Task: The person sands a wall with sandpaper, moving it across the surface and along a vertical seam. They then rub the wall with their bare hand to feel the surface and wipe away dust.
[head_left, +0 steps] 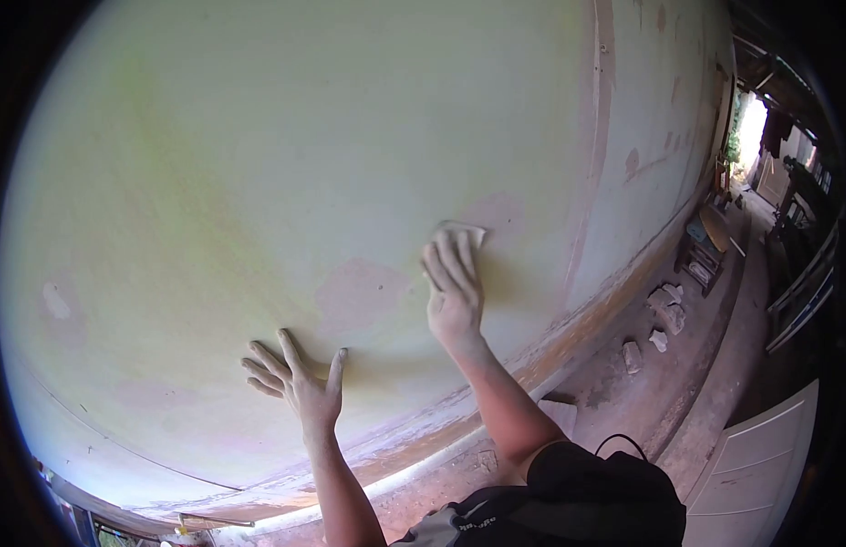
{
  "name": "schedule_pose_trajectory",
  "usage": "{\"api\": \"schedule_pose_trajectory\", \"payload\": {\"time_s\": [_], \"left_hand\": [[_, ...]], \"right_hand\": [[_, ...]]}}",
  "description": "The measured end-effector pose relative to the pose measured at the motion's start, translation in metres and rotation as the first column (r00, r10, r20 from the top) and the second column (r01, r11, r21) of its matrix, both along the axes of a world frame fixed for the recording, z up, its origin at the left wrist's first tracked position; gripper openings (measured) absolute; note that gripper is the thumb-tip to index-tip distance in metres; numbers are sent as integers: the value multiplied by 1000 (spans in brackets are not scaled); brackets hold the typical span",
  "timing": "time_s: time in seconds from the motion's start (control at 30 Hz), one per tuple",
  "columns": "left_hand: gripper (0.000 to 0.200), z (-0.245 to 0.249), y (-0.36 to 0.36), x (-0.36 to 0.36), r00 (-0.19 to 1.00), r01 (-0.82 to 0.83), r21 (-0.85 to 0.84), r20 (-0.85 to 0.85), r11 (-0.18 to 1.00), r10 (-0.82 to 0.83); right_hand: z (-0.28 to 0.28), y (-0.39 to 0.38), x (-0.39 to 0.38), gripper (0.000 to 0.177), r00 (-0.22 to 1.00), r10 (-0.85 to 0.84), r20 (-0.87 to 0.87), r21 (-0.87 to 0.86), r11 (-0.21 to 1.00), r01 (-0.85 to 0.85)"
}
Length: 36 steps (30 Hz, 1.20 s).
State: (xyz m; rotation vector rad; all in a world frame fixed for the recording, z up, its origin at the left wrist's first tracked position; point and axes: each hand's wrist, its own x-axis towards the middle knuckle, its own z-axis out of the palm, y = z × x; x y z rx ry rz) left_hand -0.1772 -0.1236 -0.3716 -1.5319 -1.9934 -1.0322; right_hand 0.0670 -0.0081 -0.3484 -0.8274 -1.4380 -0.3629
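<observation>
A pale green wall (259, 164) with pinkish patched spots fills most of the head view. My right hand (455, 292) presses a small whitish sheet, likely sandpaper (468, 232), flat against the wall, fingers laid over it. My left hand (295, 378) rests lower and to the left, palm on the wall, fingers spread, holding nothing.
Along the wall's foot runs a dusty brown floor strip with several loose stones (664, 314). A small stool or crate (701, 260) stands farther right by the wall. A white panelled door leaf (760, 465) lies at the lower right. A bright doorway (749, 128) opens at the far end.
</observation>
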Motion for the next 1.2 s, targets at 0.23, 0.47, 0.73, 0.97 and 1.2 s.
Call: {"api": "schedule_pose_trajectory", "payload": {"time_s": [0.23, 0.47, 0.73, 0.97, 1.2], "left_hand": [[107, -4, -4, -10, 999, 1, 57, 37, 998, -3], [107, 23, -4, -11, 996, 62, 92, 59, 994, -68], [105, 23, -4, -18, 997, 72, 85, 5, 994, -73], [105, 21, -11, -30, 996, 81, 10, -48, 997, -80], [110, 37, -23, -28, 996, 86, -186, -1, 979, -88]], "right_hand": [[17, 19, 13, 40, 893, -48, -447, -183, 982, -38], [-21, -17, -11, 42, 999, 27, -22, -141, 990, -30], [2, 0, -4, 41, 914, -44, -404, -269, 960, -73], [-27, -20, -49, 41, 994, 74, -77, -70, 994, -79], [-7, 30, 43, 41, 835, -207, -509, -453, 890, -56]]}}
